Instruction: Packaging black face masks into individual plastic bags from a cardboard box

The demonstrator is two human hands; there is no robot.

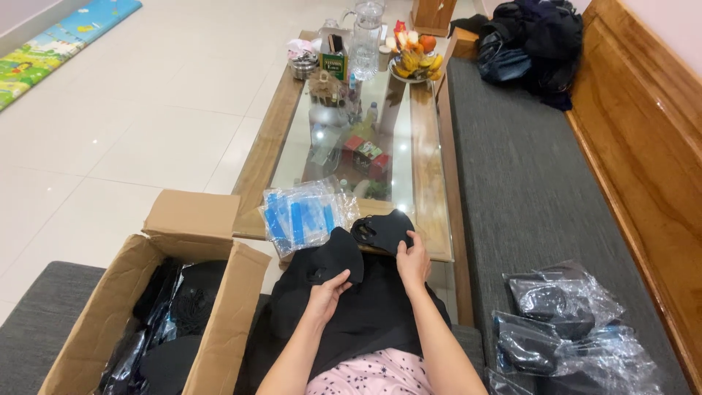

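Two soft black cloth masks rest on the person's lap, over a pile of black cloth. The left hand (324,292) pinches the near mask (338,256) at its bottom edge. The right hand (413,262) grips the far mask (384,230), which has two round holes and touches the edge of the glass-topped wooden bench (424,168). One stack of shiny clear bags with blue stripes (303,216) lies on the bench. One open brown cardboard box (219,322) stands on the left, full of dark things. Crinkly packed bags (563,322) lie on the grey sofa cushion (526,190).
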